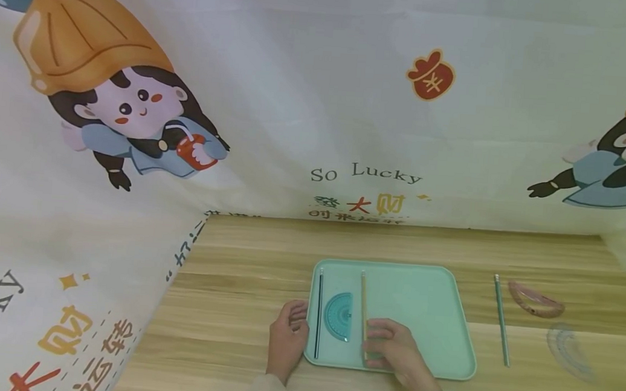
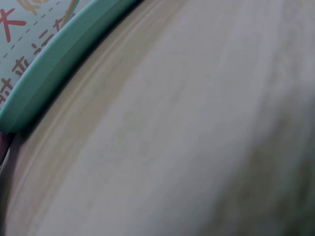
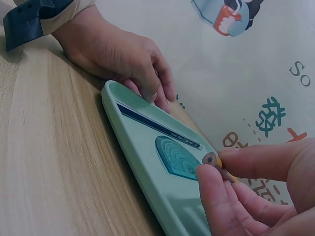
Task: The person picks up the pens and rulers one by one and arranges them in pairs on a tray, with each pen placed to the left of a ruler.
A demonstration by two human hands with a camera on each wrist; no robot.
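Observation:
My right hand (image 1: 396, 350) pinches a yellow pencil (image 1: 363, 302) near its lower end, over the mint-green tray (image 1: 419, 318). In the right wrist view the pencil's round end (image 3: 210, 158) shows between thumb and fingers. At the tray's left edge my left hand (image 1: 288, 338) holds the rim with curled fingers, its thumb along the rim in the right wrist view. Inside the tray, a dark blue pencil (image 1: 318, 317) lies along the left side, and a teal protractor (image 1: 340, 317) lies between it and the yellow pencil. The left wrist view has only the tray's outer wall (image 2: 54, 64) and blurred surroundings.
To the right of the tray, a green pencil (image 1: 502, 321) lies on the wooden table (image 1: 230, 286). Beside it are a pink protractor (image 1: 536, 300) and a clear protractor (image 1: 570, 350). A printed cloth (image 1: 298, 97) hangs behind and along the sides.

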